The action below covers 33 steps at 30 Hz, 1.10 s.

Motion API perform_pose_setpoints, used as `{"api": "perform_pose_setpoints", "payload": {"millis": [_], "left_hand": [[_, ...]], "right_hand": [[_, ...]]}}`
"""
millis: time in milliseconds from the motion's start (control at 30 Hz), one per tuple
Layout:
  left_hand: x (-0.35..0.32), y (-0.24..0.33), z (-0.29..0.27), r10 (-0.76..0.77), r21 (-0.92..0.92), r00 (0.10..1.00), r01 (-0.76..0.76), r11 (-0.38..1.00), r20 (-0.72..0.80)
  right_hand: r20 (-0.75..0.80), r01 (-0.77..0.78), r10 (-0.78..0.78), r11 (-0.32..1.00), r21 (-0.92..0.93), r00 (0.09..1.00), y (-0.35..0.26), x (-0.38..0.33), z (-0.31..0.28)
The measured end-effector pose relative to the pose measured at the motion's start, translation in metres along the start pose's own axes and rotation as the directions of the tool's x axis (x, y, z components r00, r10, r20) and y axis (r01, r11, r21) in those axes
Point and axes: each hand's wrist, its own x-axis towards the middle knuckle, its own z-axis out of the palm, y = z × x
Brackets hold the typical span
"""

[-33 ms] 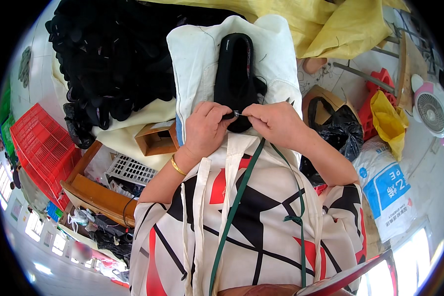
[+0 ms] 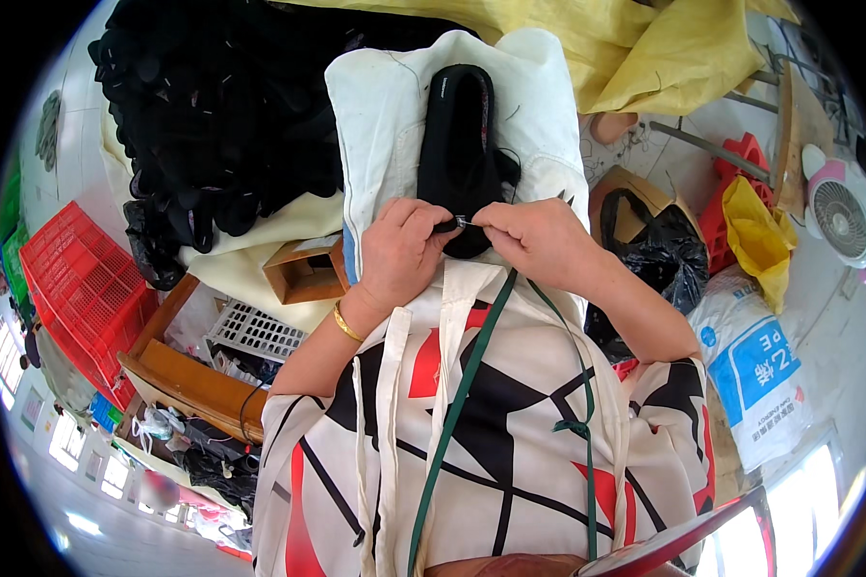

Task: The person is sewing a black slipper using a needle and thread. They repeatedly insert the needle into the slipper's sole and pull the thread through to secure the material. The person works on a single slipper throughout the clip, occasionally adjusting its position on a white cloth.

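A black cloth shoe [image 2: 460, 125] lies on a white cloth [image 2: 380, 106] over my lap, its opening facing up and its toe towards me. Over the toe, my left hand [image 2: 404, 248] is closed, pinching the end of a black strap. My right hand [image 2: 537, 240] is closed as well, thumb and forefinger pressed on a small silvery metal piece [image 2: 462, 221] between both sets of fingertips. Its exact kind is too small to tell. Dark pointed tips [image 2: 567, 198] stick out behind my right hand; the rest is hidden. Black thread [image 2: 512, 159] loops beside the shoe.
A large heap of black shoes [image 2: 221, 115] lies at the far left. Further left stand a red plastic crate [image 2: 87, 298] and a wooden drawer [image 2: 197, 389]. To the right are a black plastic bag [image 2: 669, 255], a white printed sack [image 2: 751, 375] and a fan [image 2: 842, 207].
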Motion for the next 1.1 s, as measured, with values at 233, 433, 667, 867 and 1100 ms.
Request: {"api": "perform_pose_setpoints", "payload": {"millis": [233, 433, 667, 867, 1100], "left_hand": [[0.000, 0.001, 0.000, 0.067, 0.101, 0.998, -0.065, 0.993, -0.020], [-0.002, 0.001, -0.001, 0.077, 0.121, 0.997, -0.074, 0.990, -0.021], [-0.007, 0.004, -0.001, -0.003, 0.015, 1.000, 0.004, 1.000, -0.029], [-0.008, -0.003, 0.005, 0.079, -0.028, 0.993, -0.081, 0.996, -0.084], [-0.002, -0.008, 0.001, 0.270, 0.064, 0.961, -0.266, 0.962, -0.062]], "right_hand": [[0.043, 0.015, -0.011, 0.993, -0.115, 0.999, -0.004, 0.001, 0.000], [0.064, -0.013, 0.028, 0.975, -0.224, 0.998, -0.014, 0.001, 0.020], [-0.060, -0.120, 0.120, 0.993, 0.005, 0.991, -0.011, 0.007, 0.033], [0.140, -0.327, 0.296, 0.842, 0.430, 0.945, -0.014, 0.020, 0.015], [-0.040, 0.004, 0.005, 0.977, 0.212, 0.999, 0.001, 0.032, 0.001]]}}
